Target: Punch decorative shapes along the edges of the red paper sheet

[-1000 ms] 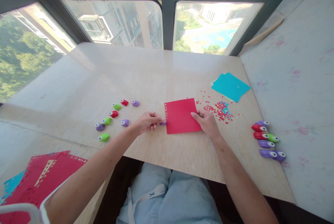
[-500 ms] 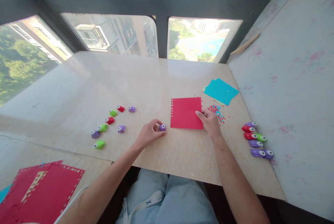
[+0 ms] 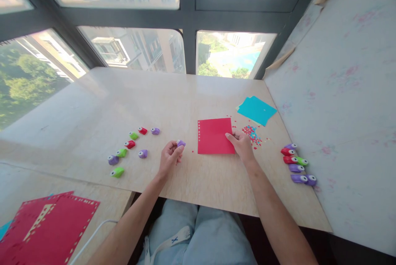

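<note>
Sunlit windows back the pale counter (image 3: pixel 185 92) where you sit. Your left hand (image 3: pixel 168 158) has its fingers (image 3: pixel 178 149) closed on a small purple punch (image 3: pixel 181 143), lifted just left of the red sheet (image 3: pixel 214 135), clear of its edge. Your right hand (image 3: pixel 241 144) pins the sheet's right edge flat, fingers together on it. The sheet is square, with a row of tiny holes down its left side. Spare punches (image 3: pixel 130 145) lie left, more (image 3: pixel 296 162) right, confetti (image 3: pixel 252 133) beside blue paper (image 3: pixel 256 109).
</note>
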A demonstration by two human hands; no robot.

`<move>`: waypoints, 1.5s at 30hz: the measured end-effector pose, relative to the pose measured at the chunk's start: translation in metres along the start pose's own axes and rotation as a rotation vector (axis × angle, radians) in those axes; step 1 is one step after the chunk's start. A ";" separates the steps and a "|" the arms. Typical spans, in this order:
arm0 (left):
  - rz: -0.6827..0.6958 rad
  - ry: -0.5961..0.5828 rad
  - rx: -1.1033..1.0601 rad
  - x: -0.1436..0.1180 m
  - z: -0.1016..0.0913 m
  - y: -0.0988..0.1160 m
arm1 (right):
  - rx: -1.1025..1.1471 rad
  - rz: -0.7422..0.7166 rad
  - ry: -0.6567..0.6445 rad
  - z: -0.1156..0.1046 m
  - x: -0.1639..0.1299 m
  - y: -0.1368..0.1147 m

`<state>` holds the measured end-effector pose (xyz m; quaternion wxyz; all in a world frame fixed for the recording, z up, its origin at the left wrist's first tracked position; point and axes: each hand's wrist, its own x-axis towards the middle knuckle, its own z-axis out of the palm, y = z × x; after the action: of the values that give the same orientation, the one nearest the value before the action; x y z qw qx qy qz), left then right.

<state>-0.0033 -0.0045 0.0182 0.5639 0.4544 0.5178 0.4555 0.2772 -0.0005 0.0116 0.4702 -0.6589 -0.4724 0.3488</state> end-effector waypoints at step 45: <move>0.134 -0.031 0.351 -0.046 0.073 0.012 | -0.029 -0.134 0.078 0.015 0.007 -0.002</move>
<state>0.0672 -0.0508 0.0416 0.4523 0.5860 0.5492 0.3878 0.2650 0.0107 0.0081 0.5009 -0.6456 -0.5017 0.2839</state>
